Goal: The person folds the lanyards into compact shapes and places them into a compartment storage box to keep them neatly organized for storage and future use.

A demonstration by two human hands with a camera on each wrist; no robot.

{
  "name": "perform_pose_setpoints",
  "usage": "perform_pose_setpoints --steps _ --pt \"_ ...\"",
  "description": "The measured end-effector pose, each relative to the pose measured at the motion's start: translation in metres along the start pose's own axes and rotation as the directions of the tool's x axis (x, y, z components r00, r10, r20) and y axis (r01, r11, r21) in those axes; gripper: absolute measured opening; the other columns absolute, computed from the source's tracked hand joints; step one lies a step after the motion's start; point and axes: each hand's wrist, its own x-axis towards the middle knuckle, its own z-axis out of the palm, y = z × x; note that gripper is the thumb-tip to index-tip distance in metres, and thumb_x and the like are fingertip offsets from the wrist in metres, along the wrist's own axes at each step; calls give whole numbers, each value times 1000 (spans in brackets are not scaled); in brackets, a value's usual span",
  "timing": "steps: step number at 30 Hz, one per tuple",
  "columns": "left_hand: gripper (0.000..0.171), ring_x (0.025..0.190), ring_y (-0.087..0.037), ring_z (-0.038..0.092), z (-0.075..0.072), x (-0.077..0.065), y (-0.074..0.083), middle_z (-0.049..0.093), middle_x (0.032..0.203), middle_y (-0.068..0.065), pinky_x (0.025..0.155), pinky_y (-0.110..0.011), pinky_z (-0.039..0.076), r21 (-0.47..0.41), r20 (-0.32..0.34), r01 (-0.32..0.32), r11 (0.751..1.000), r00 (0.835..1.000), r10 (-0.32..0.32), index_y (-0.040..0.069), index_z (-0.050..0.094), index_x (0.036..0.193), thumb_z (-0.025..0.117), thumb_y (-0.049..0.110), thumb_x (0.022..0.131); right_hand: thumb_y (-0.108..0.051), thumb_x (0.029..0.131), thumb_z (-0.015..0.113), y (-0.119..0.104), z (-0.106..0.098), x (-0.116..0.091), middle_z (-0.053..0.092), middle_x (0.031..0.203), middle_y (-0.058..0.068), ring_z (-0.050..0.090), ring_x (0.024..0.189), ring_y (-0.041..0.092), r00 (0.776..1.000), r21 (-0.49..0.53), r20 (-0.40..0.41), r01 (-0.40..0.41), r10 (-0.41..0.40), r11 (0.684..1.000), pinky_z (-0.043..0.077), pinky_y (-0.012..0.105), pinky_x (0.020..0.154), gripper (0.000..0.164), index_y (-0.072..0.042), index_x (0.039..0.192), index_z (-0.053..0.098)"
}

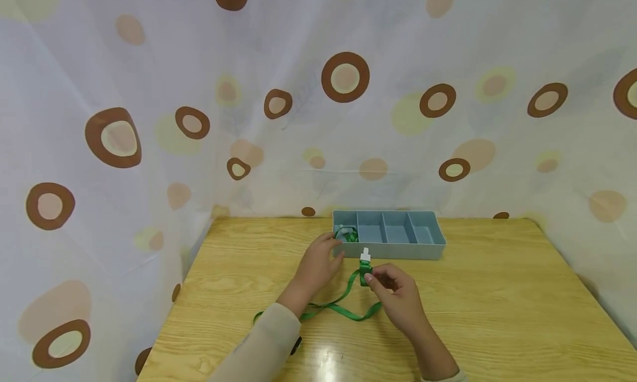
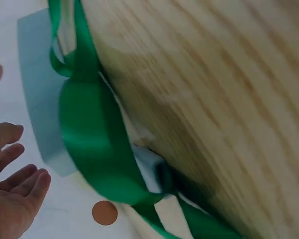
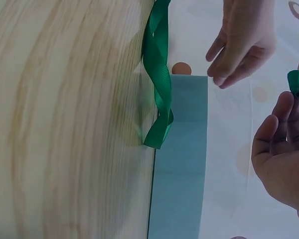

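A green ribbon lanyard with a white plastic clip hangs from my right hand. Thumb and fingertips pinch it just below the clip, in front of the blue-grey box. The loose strap trails leftward over the table and passes behind the left forearm. My left hand reaches to the box's left front corner, fingers loosely bent and holding nothing. In the right wrist view, the left hand is apart from the right hand. Close to the left wrist camera, the green strap looms large.
The box has several compartments in a row; another coiled green lanyard with a whitish part lies in the leftmost. A wood-grain table spreads around. Behind it and at the sides hangs a white curtain with brown circles.
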Motion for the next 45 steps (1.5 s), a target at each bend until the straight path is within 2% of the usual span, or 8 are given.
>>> perform_pose_setpoints --steps 7,11,18,26,30,36,41,45 --pt "15 114 -33 74 13 8 -7 73 124 -21 97 -39 63 153 -39 -82 985 995 89 -2 79 111 69 3 103 -10 102 72 -2 3 1 76 96 8 70 83 9 999 -11 -9 50 -50 999 58 26 76 5 -10 100 76" --pt "18 106 -28 75 17 11 -6 74 115 -16 90 -31 64 215 -44 -82 973 995 93 -3 77 116 65 0 104 -10 102 72 0 3 2 76 96 7 69 81 8 998 -26 -17 60 -60 998 58 26 74 5 -10 101 77" --pt "17 93 -23 72 24 20 -4 71 100 -11 79 -25 64 394 -63 -98 914 989 133 1 81 107 68 -6 100 -10 101 73 3 -3 14 76 95 4 67 79 7 992 -124 -69 95 -104 988 55 23 73 5 -10 101 78" --pt "18 99 -24 72 25 18 1 71 104 -12 83 -24 63 360 -77 -46 932 994 78 -1 80 105 67 -10 99 -8 100 74 9 -10 45 75 92 12 61 79 4 977 -230 -187 60 -104 971 51 18 71 8 -1 102 77" --pt "17 100 -25 73 24 15 4 71 105 -14 84 -25 64 344 -87 -19 939 995 52 -2 80 104 67 -11 98 -12 100 74 14 -11 66 74 92 13 62 80 11 969 -287 -215 55 -120 956 50 20 71 12 -1 101 77" --pt "15 100 -25 74 25 14 3 70 103 -13 83 -24 64 313 -94 -2 950 995 33 -4 79 103 67 -11 97 -18 99 75 26 -8 98 73 90 11 65 78 24 973 -444 -187 41 -137 895 51 34 68 15 -4 99 78" --pt "13 100 -24 75 27 15 2 70 103 -13 83 -23 64 304 -105 15 952 994 17 -4 79 101 69 -10 96 -24 101 69 36 -2 119 74 93 11 63 75 23 996 -556 -79 -10 -41 831 51 38 65 20 -6 101 79" --pt "12 100 -24 75 26 17 4 70 104 -13 84 -22 63 292 -103 19 956 995 12 -4 78 101 69 -10 96 -20 100 63 41 -2 128 67 72 7 55 62 22 1000 -654 -28 -17 -1 757 47 42 67 25 -9 80 73"
